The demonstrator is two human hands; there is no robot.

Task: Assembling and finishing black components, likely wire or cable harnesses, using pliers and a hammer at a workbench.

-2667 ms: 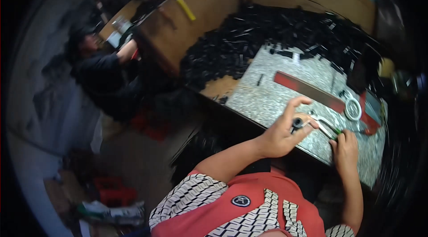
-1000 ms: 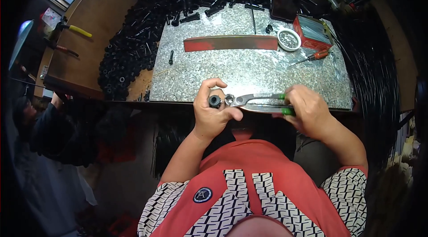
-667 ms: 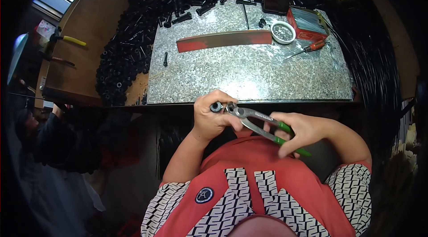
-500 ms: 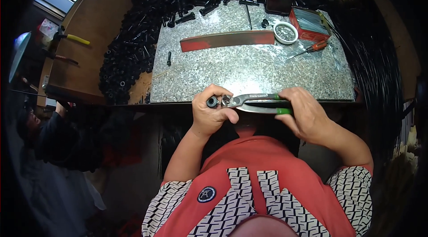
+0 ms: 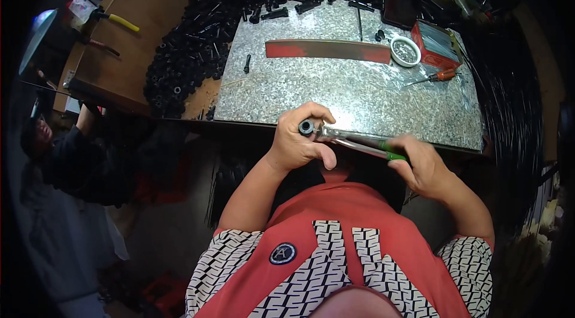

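Observation:
My left hand is wrapped round a black tubular part, its round hollow end facing up; the rest is hidden in the fingers. Close beside that end are the metal jaws of long pliers with green grips. My right hand is closed round those grips, slightly smeared by motion. The pliers slope down from the jaws toward the right hand, their handles close together. Whether the jaws bite on the part I cannot tell. Both hands are at the near edge of a speckled stone slab.
A red-and-dark flat bar, a white bowl of small metal pieces, a red box and an orange-handled screwdriver lie on the slab. Black parts are heaped left and behind; black rods line the right. Another person is at left.
The pliers have tilted, their grip end dropping toward me, and their handles have come closer together. My right hand has moved down with them. The whole view has shifted somewhat.

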